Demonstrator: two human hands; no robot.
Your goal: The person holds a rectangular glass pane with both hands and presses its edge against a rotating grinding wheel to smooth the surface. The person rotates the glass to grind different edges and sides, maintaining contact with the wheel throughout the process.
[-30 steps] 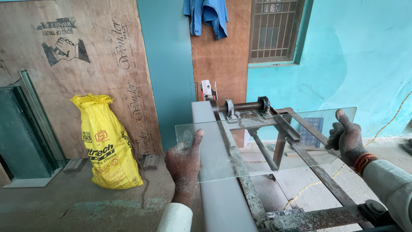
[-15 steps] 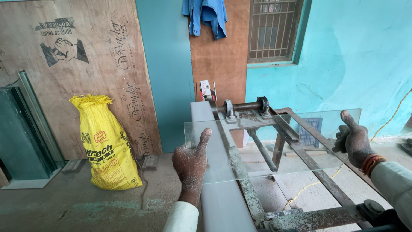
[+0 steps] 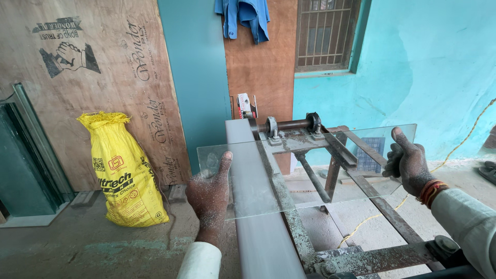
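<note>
The left hand (image 3: 209, 199) grips the left edge of a clear glass sheet (image 3: 305, 173), thumb on top and fingers closed below it; the right hand (image 3: 408, 163) holds the right edge in the same way. The sheet is flat in the air, just above the grey belt (image 3: 258, 227) and the rusty metal frame (image 3: 330, 150) of a machine. It seems the carrying and positioning step; lowering the glass would need both hands level and steady.
</note>
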